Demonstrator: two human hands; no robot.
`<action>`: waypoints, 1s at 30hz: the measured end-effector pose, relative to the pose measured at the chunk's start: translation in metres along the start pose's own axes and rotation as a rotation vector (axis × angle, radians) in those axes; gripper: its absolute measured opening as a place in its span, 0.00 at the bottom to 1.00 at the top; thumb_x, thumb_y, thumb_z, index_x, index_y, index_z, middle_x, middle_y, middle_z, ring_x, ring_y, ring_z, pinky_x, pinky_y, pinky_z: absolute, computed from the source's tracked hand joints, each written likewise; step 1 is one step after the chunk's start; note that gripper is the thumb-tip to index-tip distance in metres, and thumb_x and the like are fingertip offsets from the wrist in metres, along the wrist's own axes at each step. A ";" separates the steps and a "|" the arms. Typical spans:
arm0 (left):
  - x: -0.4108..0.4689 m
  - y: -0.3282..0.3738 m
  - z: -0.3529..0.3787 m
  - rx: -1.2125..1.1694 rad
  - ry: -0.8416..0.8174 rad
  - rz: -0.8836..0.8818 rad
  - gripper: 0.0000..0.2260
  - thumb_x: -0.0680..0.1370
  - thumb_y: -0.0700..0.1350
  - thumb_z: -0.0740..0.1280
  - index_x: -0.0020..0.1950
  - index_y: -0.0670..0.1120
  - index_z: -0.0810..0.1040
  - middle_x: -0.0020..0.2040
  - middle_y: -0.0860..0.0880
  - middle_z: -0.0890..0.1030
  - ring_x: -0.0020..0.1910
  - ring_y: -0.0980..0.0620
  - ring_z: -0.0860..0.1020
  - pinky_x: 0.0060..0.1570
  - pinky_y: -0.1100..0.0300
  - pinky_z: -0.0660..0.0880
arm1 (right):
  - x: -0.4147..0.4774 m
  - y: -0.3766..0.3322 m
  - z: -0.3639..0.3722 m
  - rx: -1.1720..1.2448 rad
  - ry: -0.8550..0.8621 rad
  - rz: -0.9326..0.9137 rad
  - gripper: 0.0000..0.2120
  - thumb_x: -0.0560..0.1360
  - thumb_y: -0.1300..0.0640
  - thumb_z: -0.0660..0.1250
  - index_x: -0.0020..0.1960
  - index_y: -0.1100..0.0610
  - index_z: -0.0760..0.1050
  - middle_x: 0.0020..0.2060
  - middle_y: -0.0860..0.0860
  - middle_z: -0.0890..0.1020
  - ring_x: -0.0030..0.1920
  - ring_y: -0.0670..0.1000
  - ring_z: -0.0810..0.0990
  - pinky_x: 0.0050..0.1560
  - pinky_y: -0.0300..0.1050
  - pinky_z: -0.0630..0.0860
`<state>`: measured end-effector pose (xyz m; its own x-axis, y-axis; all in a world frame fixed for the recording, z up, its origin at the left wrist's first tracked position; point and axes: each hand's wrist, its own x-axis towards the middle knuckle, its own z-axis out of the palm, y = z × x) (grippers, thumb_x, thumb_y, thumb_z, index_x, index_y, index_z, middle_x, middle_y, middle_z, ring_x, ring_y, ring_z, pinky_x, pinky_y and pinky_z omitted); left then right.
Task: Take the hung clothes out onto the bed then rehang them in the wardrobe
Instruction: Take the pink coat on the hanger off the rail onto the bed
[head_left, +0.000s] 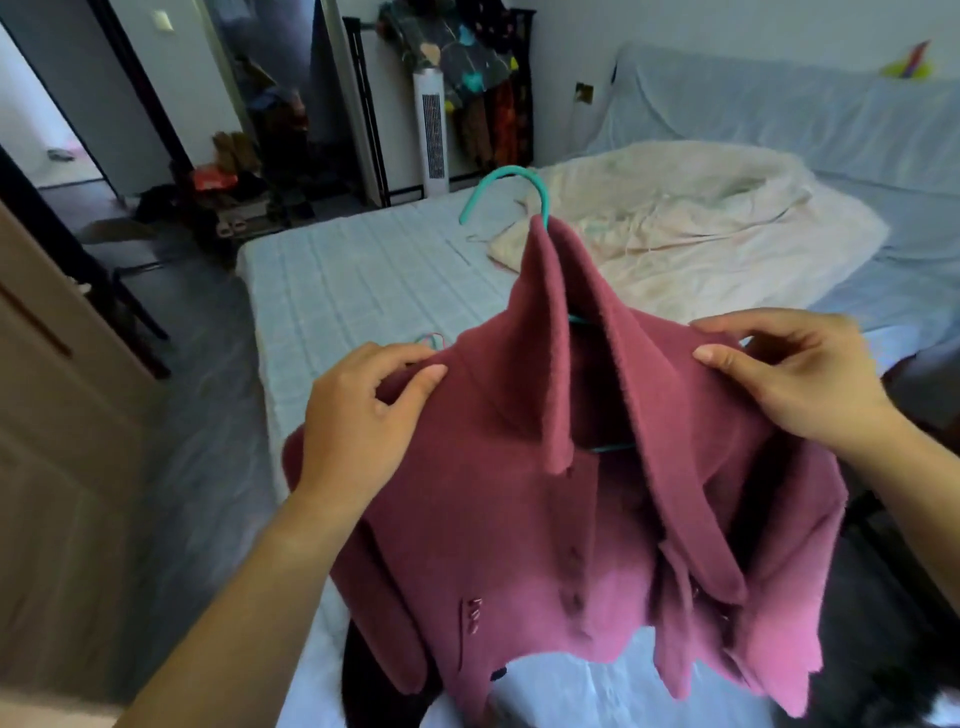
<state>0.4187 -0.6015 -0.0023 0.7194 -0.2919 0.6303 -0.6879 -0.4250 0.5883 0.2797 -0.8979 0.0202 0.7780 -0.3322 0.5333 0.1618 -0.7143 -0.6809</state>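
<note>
- Bed (363, 280) with a pale checked cover fills the middle of the room, running away from the person towards the far wall.
- Clothes rack (519, 93), dark-framed, stands against the far wall beyond the bed's foot, with patterned garments hanging on it.
- Cream quilt (701, 223) lies rumpled on the far right part of the bed.
- Maroon fleece coat (519, 519), the garment being handled, is held up over the near end of the bed, well short of the quilt. Its front faces the camera, its collar stands up and apart, and its hem hangs down towards the person. A dark garment (374, 675) lies on the bed under its lower left edge.
- White tower fan (434, 135) stands upright just beside the rack.
- Left hand (363, 415) grasps the coat's left shoulder, with the thumb on top of the cloth and the fingers curled round the shoulder edge.
- Right hand (789, 374) grasps the opposite shoulder the same way, thumb pressed on the front and fingers wrapped behind.
- Teal hanger (543, 200) sits inside the coat. Its hook rises out of the collar, between the two hands, and short lengths of its bar show in the open front.
</note>
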 end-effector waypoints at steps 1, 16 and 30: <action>0.009 -0.011 0.009 0.006 -0.004 -0.014 0.06 0.73 0.48 0.71 0.48 0.50 0.83 0.43 0.58 0.80 0.45 0.61 0.78 0.49 0.68 0.72 | 0.012 0.009 0.009 0.018 -0.010 0.019 0.10 0.68 0.60 0.73 0.49 0.53 0.80 0.27 0.33 0.77 0.24 0.38 0.70 0.29 0.25 0.65; 0.108 -0.203 0.108 0.079 -0.198 -0.445 0.04 0.75 0.49 0.69 0.49 0.53 0.81 0.46 0.57 0.81 0.47 0.56 0.78 0.50 0.61 0.73 | 0.178 0.167 0.196 0.109 -0.285 0.301 0.10 0.68 0.62 0.74 0.45 0.50 0.81 0.32 0.30 0.80 0.31 0.34 0.76 0.37 0.24 0.69; 0.162 -0.328 0.203 0.291 -0.300 -0.716 0.04 0.77 0.50 0.65 0.50 0.53 0.79 0.47 0.53 0.80 0.48 0.52 0.77 0.49 0.53 0.74 | 0.281 0.297 0.328 0.165 -0.518 0.442 0.08 0.67 0.62 0.75 0.46 0.56 0.83 0.31 0.36 0.82 0.34 0.35 0.78 0.38 0.25 0.70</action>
<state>0.7802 -0.6834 -0.1965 0.9973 -0.0651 -0.0336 -0.0307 -0.7876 0.6155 0.7460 -1.0017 -0.1969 0.9746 -0.2046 -0.0908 -0.1782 -0.4636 -0.8680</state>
